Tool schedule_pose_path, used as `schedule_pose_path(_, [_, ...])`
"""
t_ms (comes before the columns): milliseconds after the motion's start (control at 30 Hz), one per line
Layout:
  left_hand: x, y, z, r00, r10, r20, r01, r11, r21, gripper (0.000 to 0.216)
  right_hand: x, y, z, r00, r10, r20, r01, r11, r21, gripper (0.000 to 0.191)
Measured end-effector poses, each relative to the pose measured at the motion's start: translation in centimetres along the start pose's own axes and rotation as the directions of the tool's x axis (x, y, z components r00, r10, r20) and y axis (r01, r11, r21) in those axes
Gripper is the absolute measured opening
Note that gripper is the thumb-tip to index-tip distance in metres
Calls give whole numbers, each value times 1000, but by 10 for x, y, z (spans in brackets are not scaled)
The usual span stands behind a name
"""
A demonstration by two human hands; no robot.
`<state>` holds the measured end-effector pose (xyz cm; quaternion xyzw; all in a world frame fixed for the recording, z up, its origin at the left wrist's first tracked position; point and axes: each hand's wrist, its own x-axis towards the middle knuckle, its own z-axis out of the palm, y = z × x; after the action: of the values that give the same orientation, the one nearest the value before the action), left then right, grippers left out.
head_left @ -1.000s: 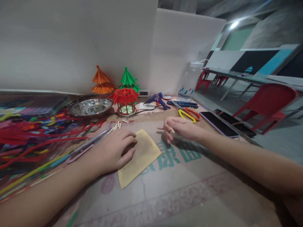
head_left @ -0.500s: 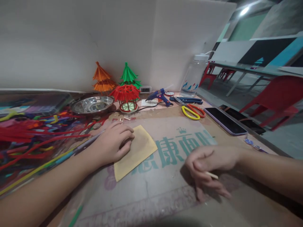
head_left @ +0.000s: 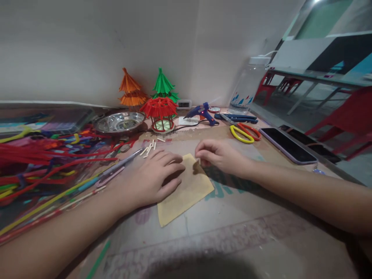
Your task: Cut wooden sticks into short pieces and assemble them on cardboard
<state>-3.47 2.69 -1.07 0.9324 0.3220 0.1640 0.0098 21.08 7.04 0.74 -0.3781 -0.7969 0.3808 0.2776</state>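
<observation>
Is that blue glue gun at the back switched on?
Seemingly on: the glue gun shows a small red light on its body, and a dark cord trails from it. Where the cord ends is hidden.

Tan sheet of sandpaper flat on the surface

The tan, roughly square sheet of sandpaper (head_left: pixel 186 192) lies flat on the printed cardboard surface (head_left: pixel 232 217), turned cornerwise. Its left part sits under the left hand (head_left: pixel 155 178); its far corner lies right at the pinched fingers (head_left: pixel 203 157) of the right hand (head_left: pixel 222 157).
</observation>
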Motion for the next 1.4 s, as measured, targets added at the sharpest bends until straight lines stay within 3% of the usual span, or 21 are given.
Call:
schedule_pose_path(200, [1,-2,0,999,-7,32,8,999,-32,29,3,21,11,953,-282,107,302,888,-348,24])
schedule_pose_path(633, [1,-4,4,1000,-6,28,7,999,-36,29,-1,16,12,898,-382,219,428,641,-638,21])
schedule_pose_path(800, [1,-3,3,1000,2,12,-1,999,-42,28,-6,10,13,901,-355,247,429,653,-624,21])
schedule_pose_path(1000, [2,-2,2,1000,-7,29,8,999,-48,26,1,12,16,913,-360,192,402,713,-574,17])
schedule_pose_path(1167, [2,-2,2,1000,2,29,0,998,-59,25,-2,10,14,934,-304,188,357,816,-455,15])
schedule_pose_path(1400, [2,-1,1,1000,-14,28,16,998,-63,24,-4,7,16,944,-284,170,331,816,-474,15])
